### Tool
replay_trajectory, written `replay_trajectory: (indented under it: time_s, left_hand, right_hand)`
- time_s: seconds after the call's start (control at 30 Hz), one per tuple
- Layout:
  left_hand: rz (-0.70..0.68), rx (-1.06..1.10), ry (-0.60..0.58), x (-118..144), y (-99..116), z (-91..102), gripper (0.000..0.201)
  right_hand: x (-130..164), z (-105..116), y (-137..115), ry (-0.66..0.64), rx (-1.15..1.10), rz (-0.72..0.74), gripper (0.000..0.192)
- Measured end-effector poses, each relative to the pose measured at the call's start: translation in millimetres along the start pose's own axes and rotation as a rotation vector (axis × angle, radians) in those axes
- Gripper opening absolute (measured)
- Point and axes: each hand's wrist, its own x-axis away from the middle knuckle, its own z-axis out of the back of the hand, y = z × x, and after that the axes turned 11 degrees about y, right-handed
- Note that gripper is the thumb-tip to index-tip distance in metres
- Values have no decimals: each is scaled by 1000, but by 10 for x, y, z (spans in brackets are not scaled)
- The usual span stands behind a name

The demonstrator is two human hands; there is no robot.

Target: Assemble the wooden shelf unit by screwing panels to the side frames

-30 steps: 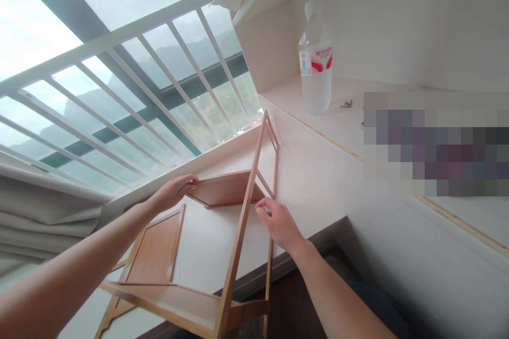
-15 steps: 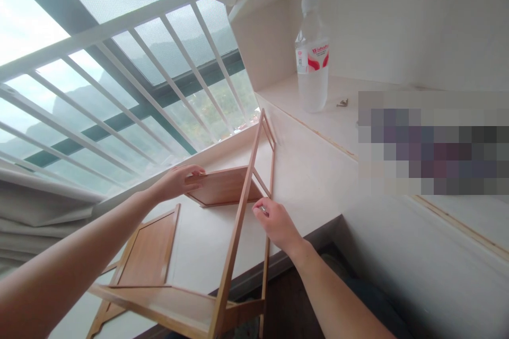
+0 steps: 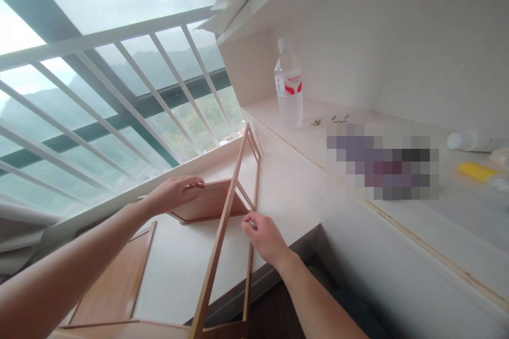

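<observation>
My left hand (image 3: 175, 193) grips the upper edge of a brown wooden panel (image 3: 210, 204), which stands tilted between the slender rails of a wooden frame (image 3: 222, 222). Beside the frame's right-hand rail, my right hand (image 3: 266, 235) is closed in a pinch; a small shiny bit of metal, apparently a screw (image 3: 252, 222), shows between thumb and forefinger. A second wooden panel (image 3: 113, 278) belongs to the lower left part of the frame, partly behind my left forearm. The frame's near end runs out of view at the bottom.
On the raised white ledge (image 3: 397, 222) at right are a water bottle (image 3: 290, 98), several loose screws (image 3: 338, 119), a blurred-out object, a white bottle (image 3: 469, 141) and a yellow item (image 3: 477, 171). A barred window (image 3: 135, 63) lies behind; a grey curtain (image 3: 24, 243) hangs at left.
The view has swung to the right and up, so more of the ledge and its screws shows. Both hands keep nearly the same hold against the frame and panel.
</observation>
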Motion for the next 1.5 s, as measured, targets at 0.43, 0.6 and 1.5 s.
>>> replay_trajectory:
  time_s: [0.43, 0.6, 1.5]
  left_hand:
    - [-27, 51, 105, -232, 810, -155, 48]
    - [28, 65, 109, -266, 902, -125, 63]
    - [5, 92, 99, -191, 925, -226, 76]
  right_hand:
    - [263, 413, -449, 134, 203, 172, 25]
    - [103, 1083, -1297, 280, 504, 306, 24]
    - [-1775, 2142, -1536, 320, 1416, -90, 30]
